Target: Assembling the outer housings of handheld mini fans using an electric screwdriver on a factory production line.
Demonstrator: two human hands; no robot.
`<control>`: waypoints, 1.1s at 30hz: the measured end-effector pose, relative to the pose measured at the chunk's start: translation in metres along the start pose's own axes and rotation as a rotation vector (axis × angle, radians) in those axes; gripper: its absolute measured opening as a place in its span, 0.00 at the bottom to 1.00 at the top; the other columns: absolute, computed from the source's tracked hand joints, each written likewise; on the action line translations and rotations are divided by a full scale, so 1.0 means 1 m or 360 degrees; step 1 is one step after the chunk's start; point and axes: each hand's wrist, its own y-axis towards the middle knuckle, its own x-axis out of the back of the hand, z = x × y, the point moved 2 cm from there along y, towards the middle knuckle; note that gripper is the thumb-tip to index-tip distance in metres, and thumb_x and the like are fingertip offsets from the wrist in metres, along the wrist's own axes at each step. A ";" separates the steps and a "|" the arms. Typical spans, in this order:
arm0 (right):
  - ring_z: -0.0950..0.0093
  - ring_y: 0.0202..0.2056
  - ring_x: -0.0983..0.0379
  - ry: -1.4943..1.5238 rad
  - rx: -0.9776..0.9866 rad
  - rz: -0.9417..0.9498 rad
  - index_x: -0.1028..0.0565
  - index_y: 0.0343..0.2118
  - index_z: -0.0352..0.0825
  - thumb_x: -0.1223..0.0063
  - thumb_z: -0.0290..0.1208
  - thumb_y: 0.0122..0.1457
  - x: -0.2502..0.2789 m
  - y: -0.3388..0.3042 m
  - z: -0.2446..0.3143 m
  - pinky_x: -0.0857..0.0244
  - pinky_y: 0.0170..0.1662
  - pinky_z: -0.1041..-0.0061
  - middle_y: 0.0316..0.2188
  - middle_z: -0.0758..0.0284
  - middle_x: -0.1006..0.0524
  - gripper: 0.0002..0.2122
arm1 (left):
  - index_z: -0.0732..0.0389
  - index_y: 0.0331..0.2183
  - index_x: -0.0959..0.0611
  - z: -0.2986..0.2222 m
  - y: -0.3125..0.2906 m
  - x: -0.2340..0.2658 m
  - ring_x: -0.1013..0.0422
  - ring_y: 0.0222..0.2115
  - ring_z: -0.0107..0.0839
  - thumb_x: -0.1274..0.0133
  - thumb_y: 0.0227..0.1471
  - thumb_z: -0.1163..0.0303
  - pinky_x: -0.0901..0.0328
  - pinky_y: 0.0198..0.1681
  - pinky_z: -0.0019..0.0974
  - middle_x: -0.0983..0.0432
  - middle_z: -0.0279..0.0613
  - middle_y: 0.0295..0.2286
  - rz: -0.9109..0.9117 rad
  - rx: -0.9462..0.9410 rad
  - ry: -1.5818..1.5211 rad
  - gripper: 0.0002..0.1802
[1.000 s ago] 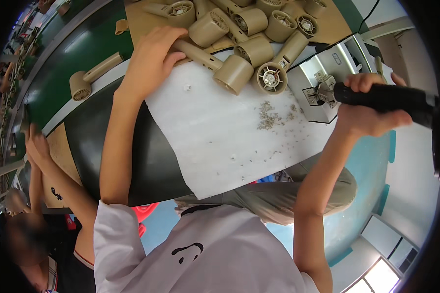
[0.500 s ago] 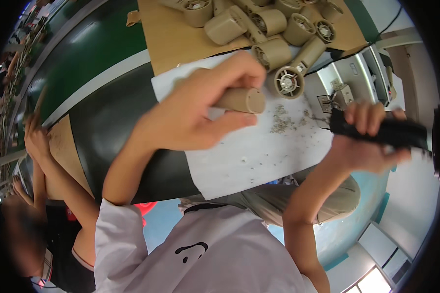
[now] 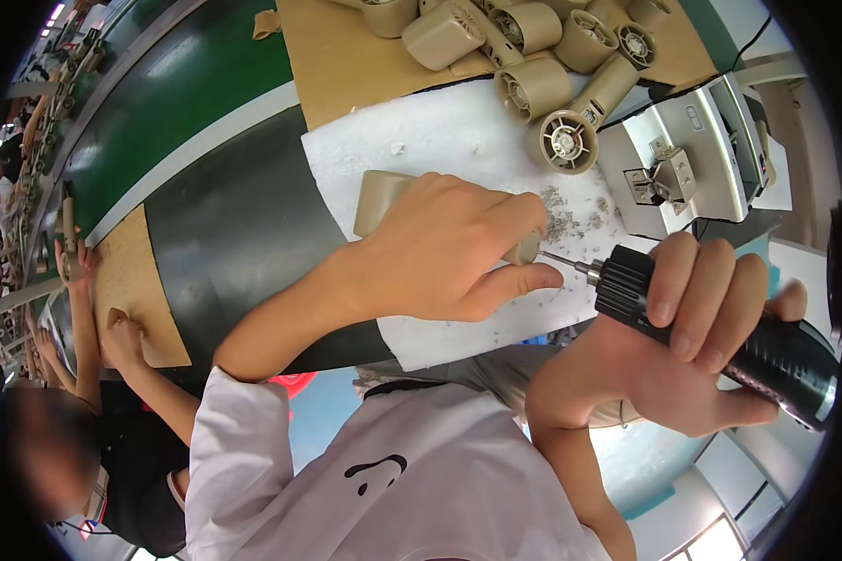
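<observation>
One fan [image 3: 378, 203], long axis left-to-right, handle end [image 3: 526, 250] facing screwdriver [image 3: 625, 282]

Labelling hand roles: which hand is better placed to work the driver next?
Probably the right hand: it grips the black driver, whose bit points at the handle end of the tan fan body, touching or nearly so. The left hand is occupied, holding that body.

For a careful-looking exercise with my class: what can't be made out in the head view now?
In the head view:
Held tan housing: handle mostly hidden by the left hand.
Screwdriver: its tip is too small to tell whether a screw sits there.
Small metal pieces: too small to identify.
Leftmost piled housing: cut off by the top edge.
</observation>
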 end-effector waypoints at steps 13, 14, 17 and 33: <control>0.82 0.19 0.41 0.0185 -0.0055 0.0180 0.34 0.47 0.35 0.59 0.59 0.58 0.018 -0.004 -0.022 0.44 0.25 0.80 0.18 0.76 0.36 0.28 | 0.61 0.26 0.25 0.000 0.002 -0.001 0.32 0.15 0.39 0.38 0.43 0.58 0.40 0.18 0.36 0.30 0.38 0.15 0.0106 0.0028 -0.0019 0.18; 0.83 0.19 0.41 0.0195 -0.0088 0.0185 0.34 0.47 0.36 0.58 0.60 0.58 0.019 -0.004 -0.020 0.44 0.25 0.80 0.18 0.77 0.36 0.28 | 0.61 0.26 0.25 0.000 0.003 -0.003 0.32 0.15 0.39 0.38 0.43 0.58 0.40 0.18 0.36 0.30 0.38 0.15 0.0117 0.0014 -0.0026 0.18; 0.82 0.19 0.42 0.0187 -0.0159 0.0068 0.33 0.46 0.38 0.58 0.62 0.55 0.020 -0.002 -0.014 0.45 0.26 0.79 0.18 0.76 0.37 0.29 | 0.60 0.26 0.25 -0.001 0.004 -0.006 0.32 0.15 0.37 0.37 0.43 0.58 0.41 0.17 0.35 0.30 0.37 0.15 0.0090 -0.0038 -0.0054 0.17; 0.71 0.18 0.42 -0.1357 0.0212 -0.0391 0.36 0.38 0.40 0.72 0.75 0.51 0.110 0.065 -0.012 0.41 0.24 0.71 0.16 0.63 0.35 0.36 | 0.60 0.18 0.28 0.000 0.004 -0.004 0.39 0.09 0.40 0.49 0.51 0.65 0.46 0.13 0.39 0.36 0.38 0.08 -0.0117 -0.0084 -0.0018 0.14</control>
